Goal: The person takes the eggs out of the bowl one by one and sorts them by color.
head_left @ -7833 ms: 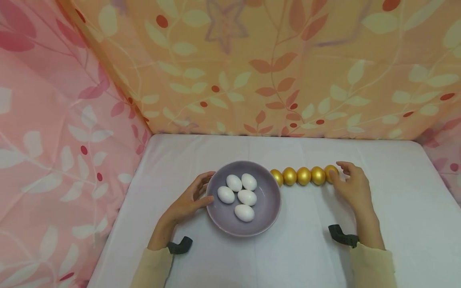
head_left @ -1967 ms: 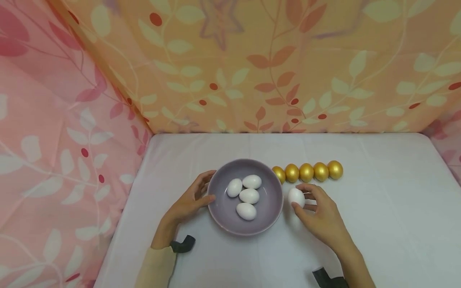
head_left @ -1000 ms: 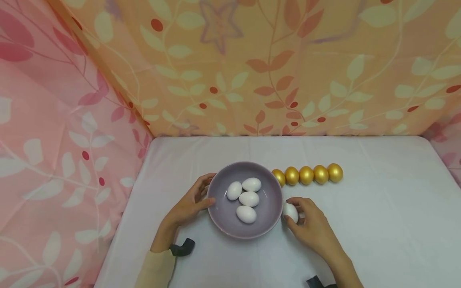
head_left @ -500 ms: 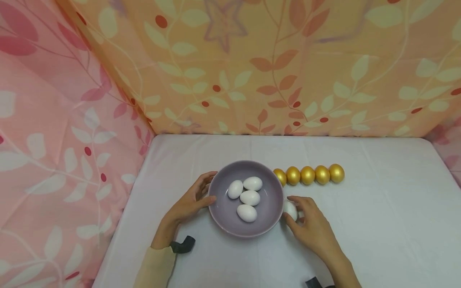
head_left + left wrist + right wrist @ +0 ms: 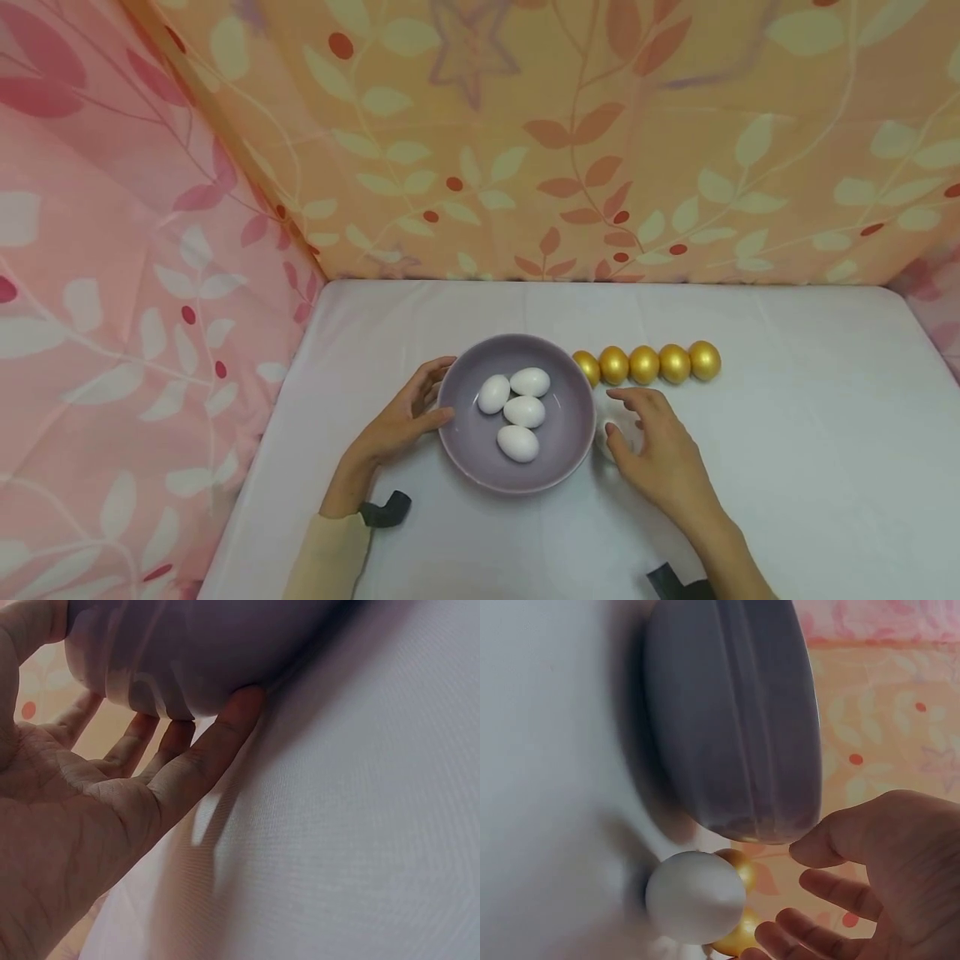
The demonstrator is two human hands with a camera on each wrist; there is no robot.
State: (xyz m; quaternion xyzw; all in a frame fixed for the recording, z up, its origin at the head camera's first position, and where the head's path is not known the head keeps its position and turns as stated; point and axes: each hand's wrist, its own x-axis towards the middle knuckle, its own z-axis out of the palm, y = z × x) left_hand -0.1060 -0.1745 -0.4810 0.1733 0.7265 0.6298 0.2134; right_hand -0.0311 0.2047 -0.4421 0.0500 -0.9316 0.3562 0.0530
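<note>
My left hand (image 5: pixel 397 421) holds the mauve bowl (image 5: pixel 465 462) at its left side, thumb over the rim and fingers against the outer wall. Inside the bowl lie several white eggs (image 5: pixel 517 443). To the bowl's right, another white egg (image 5: pixel 694 896) rests on the cloth, partly covered by my right hand (image 5: pixel 663 454) in the head view. That hand hovers around the egg with fingers spread and slightly bent. In the right wrist view, a gap shows between its fingertips and the egg.
Several gold eggs (image 5: pixel 644 365) form a row behind the right hand, the leftmost one partly hidden by the bowl. A white cloth (image 5: pixel 810 467) covers the table. Patterned fabric (image 5: pixel 465 158) hangs at the back and sides.
One white egg has left the bowl and now sits on the table at its right. The right hand carried it there, then loosened its fingers and drew up slightly. The left hand stays at the bowl.
</note>
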